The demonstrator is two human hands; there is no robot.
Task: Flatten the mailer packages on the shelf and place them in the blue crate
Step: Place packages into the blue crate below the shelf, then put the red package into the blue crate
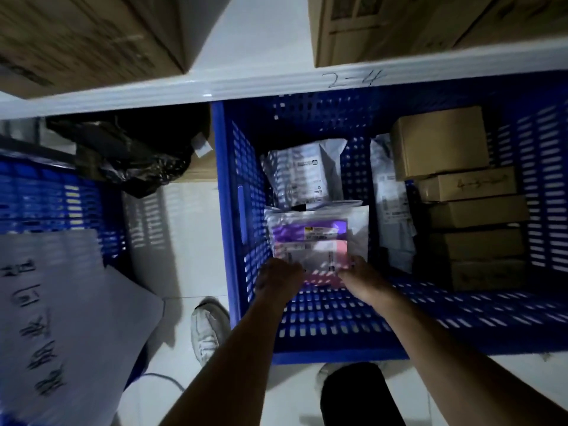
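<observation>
1. Reaching down into the blue crate (233, 210), both hands are caught at the near edge of a mailer (316, 229).
2. The left hand (278, 279) is curled over the mailer's near-left corner, with the fingers closed on the edge, though some blur is noted.
3. The right hand (358, 276) is clamped on the near-right corner, and its fingertips are lost in the blur.
4. The mailer, clear and white with purple and pink showing through, is held fairly flat. It is low inside the crate's left half, close to the front wall.
5. Just beyond it, a second mailer (304, 176), white and labelled, is seen leaning. A third mailer (392, 204) is stood on edge to the right.
6. Brown cardboard boxes (473, 210) are stacked along the crate's right side, each touching the next.
7. Above, the edge of the white shelf (184, 90) is marked "2-4" by hand, and larger cartons (86, 41) are carried on it.
8. Over to the left, a black bag (132, 158) is seen, along with a second crate (46, 198) and a white sheet (61, 302) covered in handwriting. A white shoe (209, 327) is planted on the floor tiles.
</observation>
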